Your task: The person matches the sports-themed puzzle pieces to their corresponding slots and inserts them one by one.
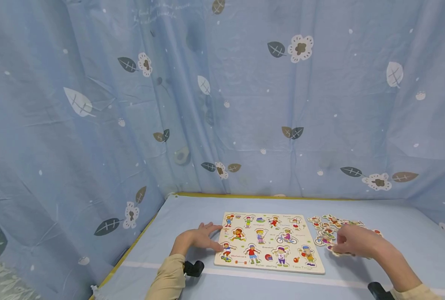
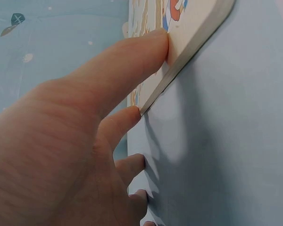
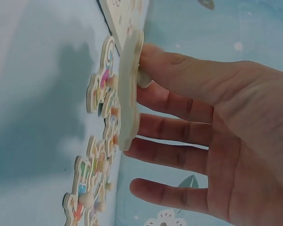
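A wooden puzzle board (image 1: pixel 249 233) printed with sports figures lies flat on the table. My left hand (image 1: pixel 198 239) is at its left edge, fingers spread. In the left wrist view the thumb (image 2: pixel 146 49) rests on the board's margin and the index fingertip touches its side. My right hand (image 1: pixel 361 241) pinches a wooden puzzle piece (image 3: pixel 128 94) by its knob, between thumb and fingers; its picture side faces the palm and is hidden. Below that hand lies a group of loose puzzle pieces (image 1: pixel 327 227), several showing round knobs, including one with a bicycle (image 3: pixel 101 75).
The table (image 1: pixel 282 287) has a light blue cover with a white stripe along the front and a yellow edge (image 1: pixel 245 195) at the back. A blue curtain (image 1: pixel 241 104) with leaves and flowers hangs behind and to the left.
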The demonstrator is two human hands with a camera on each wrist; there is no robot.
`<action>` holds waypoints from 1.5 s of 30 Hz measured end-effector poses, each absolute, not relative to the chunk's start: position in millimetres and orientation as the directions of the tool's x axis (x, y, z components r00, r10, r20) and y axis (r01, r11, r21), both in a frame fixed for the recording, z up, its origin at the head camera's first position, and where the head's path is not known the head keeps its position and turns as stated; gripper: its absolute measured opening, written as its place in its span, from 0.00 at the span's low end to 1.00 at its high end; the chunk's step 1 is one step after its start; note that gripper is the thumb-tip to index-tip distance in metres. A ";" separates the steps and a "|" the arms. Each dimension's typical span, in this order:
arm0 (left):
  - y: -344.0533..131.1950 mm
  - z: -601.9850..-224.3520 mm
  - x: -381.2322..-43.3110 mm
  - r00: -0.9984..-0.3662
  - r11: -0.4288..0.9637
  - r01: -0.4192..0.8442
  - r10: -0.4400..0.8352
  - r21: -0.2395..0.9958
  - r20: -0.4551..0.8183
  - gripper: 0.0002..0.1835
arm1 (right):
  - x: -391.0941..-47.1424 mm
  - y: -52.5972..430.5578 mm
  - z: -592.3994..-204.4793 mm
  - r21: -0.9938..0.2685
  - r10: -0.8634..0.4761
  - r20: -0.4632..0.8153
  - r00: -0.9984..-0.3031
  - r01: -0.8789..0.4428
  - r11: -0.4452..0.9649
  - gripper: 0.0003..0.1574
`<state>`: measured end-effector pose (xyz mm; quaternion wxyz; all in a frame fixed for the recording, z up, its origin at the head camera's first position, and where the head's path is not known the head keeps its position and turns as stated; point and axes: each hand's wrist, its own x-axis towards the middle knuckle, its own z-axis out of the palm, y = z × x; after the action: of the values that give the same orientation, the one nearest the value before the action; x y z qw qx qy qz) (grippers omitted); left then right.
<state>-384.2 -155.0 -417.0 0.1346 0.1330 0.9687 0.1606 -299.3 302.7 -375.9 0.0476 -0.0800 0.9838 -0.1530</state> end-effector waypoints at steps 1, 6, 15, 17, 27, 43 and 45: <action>-155.1 -416.8 -384.0 -0.928 0.912 0.214 0.301 0.349 -0.219 0.45 | -299.3 302.2 -375.8 -0.305 -0.172 -0.066 -0.983 -0.144 0.941 0.17; -155.5 -416.8 -384.8 -0.927 0.912 0.214 0.302 0.350 -0.221 0.45 | -299.0 299.9 -375.9 -0.294 -0.175 -0.035 -0.984 -0.157 0.943 0.19; -155.9 -418.1 -384.9 -0.927 0.912 0.208 0.299 0.353 -0.227 0.45 | -299.6 290.1 -378.9 -0.233 -0.229 0.076 -0.970 -0.240 0.942 0.17; -155.8 -418.0 -384.5 -0.928 0.913 0.207 0.298 0.352 -0.226 0.45 | -298.8 285.9 -380.2 -0.237 -0.239 0.092 -0.967 -0.254 0.938 0.17; -156.2 -418.2 -384.4 -0.927 0.914 0.207 0.298 0.349 -0.228 0.45 | -297.3 266.1 -385.6 -0.256 -0.238 0.108 -0.965 -0.258 0.932 0.17; -156.1 -414.1 -384.9 -0.919 0.904 0.204 0.309 0.376 -0.246 0.45 | -298.7 240.1 -380.7 -0.213 -0.271 0.161 -0.949 -0.302 0.929 0.16; -156.4 -414.9 -383.8 -0.917 0.902 0.214 0.318 0.376 -0.240 0.46 | -300.2 236.6 -382.5 -0.210 -0.263 0.151 -0.953 -0.291 0.933 0.17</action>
<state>-383.8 -156.4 -414.9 0.1492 0.1380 0.9636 0.1735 -300.2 236.6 -382.5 -0.0605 -0.1412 0.9813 -0.1156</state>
